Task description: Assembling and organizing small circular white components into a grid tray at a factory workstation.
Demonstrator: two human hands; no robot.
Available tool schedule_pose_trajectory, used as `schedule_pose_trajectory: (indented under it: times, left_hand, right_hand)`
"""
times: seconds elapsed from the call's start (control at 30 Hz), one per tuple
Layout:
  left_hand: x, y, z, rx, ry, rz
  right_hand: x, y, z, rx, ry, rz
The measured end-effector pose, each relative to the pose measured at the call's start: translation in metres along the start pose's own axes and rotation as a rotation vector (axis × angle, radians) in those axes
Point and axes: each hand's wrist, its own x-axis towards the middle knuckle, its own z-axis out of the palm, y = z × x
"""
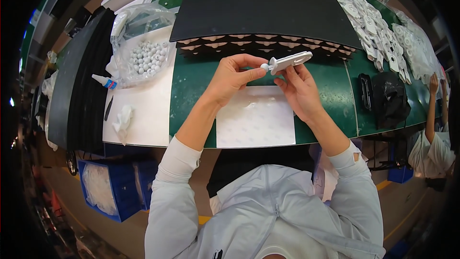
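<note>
My left hand (235,77) pinches a small white ball (264,67) between thumb and fingertips. My right hand (303,90) is closed on a flat white plastic part (293,60) with a loop at its far end and a round cup-like end toward the ball. Ball and cup end meet or nearly meet; I cannot tell whether they touch. Both hands are raised over a white sheet (255,122) on the green table. To the left, a clear plastic bag (143,26) holds many similar white balls (149,57).
Stacked black trays (263,7) stand behind my hands. A small glue bottle (104,81), a dark thin tool (109,109) and crumpled tissue (123,120) lie left. White plastic parts (369,21) are heaped right, near a black bag (390,98). Another person's arm (431,110) reaches in far right.
</note>
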Motion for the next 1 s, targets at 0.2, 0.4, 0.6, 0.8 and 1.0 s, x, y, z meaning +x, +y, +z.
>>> schedule_pose_trajectory:
  times: [0.2, 0.4, 0.6, 0.8, 1.0]
  left_hand:
    - [0.002, -0.003, 0.006, 0.117, 0.026, 0.108]
    - [0.003, -0.004, 0.002, 0.334, 0.002, 0.377]
    - [0.006, -0.002, 0.0, -0.089, 0.018, 0.401]
    - [0.004, 0.003, -0.014, -0.374, -0.078, -0.066]
    - [0.012, -0.005, -0.022, -0.629, -0.017, -0.329]
  right_hand:
    - [-0.002, -0.003, 0.002, 0.009, 0.021, 0.045]
    - [0.001, -0.012, 0.007, -0.098, -0.091, 0.026]
    - [0.037, -0.056, 0.035, -0.546, -0.375, -0.141]
    - [0.128, -0.073, 0.084, -0.938, -0.237, -0.372]
    - [0.237, -0.024, 0.112, -1.052, -0.15, -0.149]
